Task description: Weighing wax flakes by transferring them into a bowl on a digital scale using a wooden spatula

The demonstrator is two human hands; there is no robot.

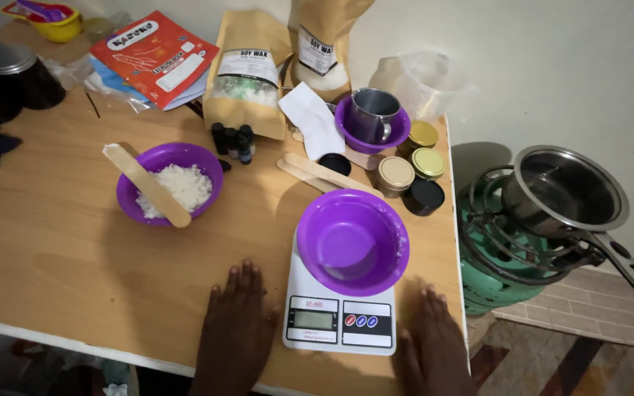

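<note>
My left hand (236, 323) lies flat, palm down, on the wooden table (60, 249) just left of a white digital kitchen scale (339, 315). My right hand (434, 337) rests flat on the table at the scale's right side. Neither hand holds anything. An empty purple bowl (352, 240) stands on the scale. Further left, a second purple bowl (169, 182) holds white wax flakes, with a flat wooden stick (148, 185) lying across it.
Two brown wax pouches (247, 73) stand at the back beside a metal cup (373, 114) in a third purple bowl. Small tins (412, 172), dark little bottles (233, 141) and more wooden sticks (317, 172) lie mid-table. A steel saucepan (563, 192) sits on a green gas burner at the right.
</note>
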